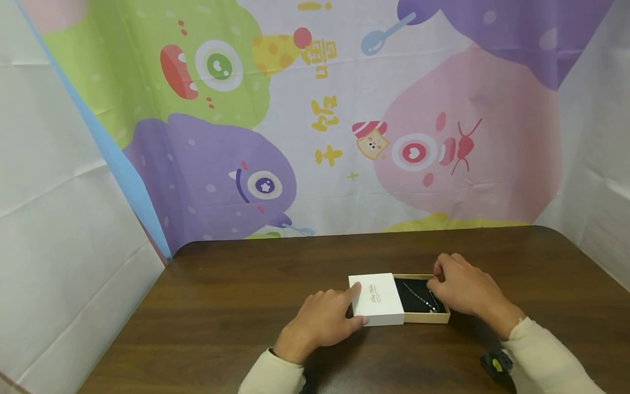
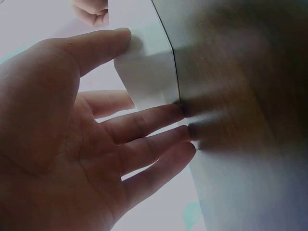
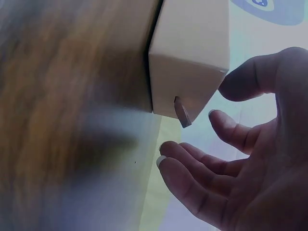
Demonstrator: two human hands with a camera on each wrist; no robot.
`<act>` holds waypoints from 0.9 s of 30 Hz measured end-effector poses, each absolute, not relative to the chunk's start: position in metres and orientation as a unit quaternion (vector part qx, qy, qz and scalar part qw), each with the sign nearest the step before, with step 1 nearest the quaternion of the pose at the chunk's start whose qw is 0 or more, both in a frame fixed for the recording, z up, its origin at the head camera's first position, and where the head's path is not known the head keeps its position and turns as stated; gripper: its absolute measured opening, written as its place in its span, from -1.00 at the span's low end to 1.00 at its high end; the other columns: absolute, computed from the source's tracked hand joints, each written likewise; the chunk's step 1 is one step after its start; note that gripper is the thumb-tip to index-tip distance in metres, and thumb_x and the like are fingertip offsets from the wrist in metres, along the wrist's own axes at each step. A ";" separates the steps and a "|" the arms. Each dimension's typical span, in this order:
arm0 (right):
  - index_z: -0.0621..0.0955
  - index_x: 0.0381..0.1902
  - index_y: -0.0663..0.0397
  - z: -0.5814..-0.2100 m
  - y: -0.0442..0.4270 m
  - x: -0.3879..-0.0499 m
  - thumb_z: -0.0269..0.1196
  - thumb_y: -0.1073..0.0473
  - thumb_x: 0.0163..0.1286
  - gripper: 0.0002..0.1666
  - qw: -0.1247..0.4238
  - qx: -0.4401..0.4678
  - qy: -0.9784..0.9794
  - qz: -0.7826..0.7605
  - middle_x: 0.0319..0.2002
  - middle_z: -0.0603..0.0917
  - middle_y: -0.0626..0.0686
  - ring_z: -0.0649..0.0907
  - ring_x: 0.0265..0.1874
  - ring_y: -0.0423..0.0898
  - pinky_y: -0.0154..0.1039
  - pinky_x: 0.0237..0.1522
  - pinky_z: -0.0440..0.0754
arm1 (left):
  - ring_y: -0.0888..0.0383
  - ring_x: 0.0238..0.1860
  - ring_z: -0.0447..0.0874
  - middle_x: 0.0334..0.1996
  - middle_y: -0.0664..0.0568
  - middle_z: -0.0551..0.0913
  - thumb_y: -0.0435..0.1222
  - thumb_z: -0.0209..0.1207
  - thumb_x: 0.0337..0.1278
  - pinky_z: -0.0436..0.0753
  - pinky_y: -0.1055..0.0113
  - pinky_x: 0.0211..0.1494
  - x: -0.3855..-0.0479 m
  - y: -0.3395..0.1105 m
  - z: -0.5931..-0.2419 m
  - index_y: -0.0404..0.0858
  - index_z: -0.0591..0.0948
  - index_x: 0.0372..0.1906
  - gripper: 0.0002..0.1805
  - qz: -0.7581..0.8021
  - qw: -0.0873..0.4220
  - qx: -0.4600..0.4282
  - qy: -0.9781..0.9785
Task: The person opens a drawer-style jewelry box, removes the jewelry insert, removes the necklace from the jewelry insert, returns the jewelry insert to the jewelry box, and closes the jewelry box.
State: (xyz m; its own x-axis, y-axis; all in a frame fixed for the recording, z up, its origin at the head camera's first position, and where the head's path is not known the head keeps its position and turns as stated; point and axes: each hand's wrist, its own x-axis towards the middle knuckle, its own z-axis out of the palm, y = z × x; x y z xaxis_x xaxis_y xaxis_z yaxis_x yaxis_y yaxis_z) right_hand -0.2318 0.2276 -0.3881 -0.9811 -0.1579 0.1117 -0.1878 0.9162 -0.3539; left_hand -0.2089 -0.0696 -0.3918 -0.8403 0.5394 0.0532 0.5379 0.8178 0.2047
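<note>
Sleeve of white cardboard (image 1: 379, 306) on brown wooden table (image 1: 236, 279) is being gripped by the left hand (image 1: 322, 317), tan cardboard drawer (image 1: 426, 318) is being left half-exposed with silvery chain (image 1: 418, 297) on black pad (image 1: 408, 304), rest still covered, and can't tell if anything's being pinched by the right hand (image 1: 465, 287).

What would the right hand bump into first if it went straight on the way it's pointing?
The right hand points leftward and down, so probably the silver chain on the black insert; depth is unclear, so it might touch the insert first.
</note>
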 end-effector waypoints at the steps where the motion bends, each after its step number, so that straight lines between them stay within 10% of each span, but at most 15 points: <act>1: 0.56 -0.14 0.09 -0.388 0.227 -0.231 0.23 -0.03 0.28 -0.67 0.040 0.089 -0.978 0.185 -0.19 0.52 0.09 0.56 -0.34 0.01 0.09 -0.38 0.50 | 0.13 -0.18 0.69 -0.02 0.00 0.73 0.11 0.24 0.25 0.58 0.18 -0.19 -0.209 -0.070 -0.392 -0.10 0.42 0.46 -0.26 0.106 0.004 0.282 0.953; 27: 0.65 -0.07 0.07 -0.389 0.223 -0.228 0.27 0.05 0.22 -0.65 0.012 0.109 -0.981 0.158 -0.11 0.56 0.12 0.56 -0.36 0.01 0.11 -0.34 0.51 | 0.16 -0.21 0.68 0.01 0.01 0.73 0.10 0.24 0.26 0.57 0.20 -0.21 -0.209 -0.070 -0.393 -0.12 0.41 0.47 -0.25 0.106 0.004 0.283 0.953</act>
State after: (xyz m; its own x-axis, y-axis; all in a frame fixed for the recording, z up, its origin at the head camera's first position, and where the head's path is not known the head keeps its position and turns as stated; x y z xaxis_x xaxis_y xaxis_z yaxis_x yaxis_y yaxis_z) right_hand -0.2285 0.2227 -0.3895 -0.9761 -0.2094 0.0583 -0.2171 0.9265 -0.3072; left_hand -0.2093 -0.0696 -0.3927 -0.8401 0.5399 0.0524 0.5383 0.8178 0.2038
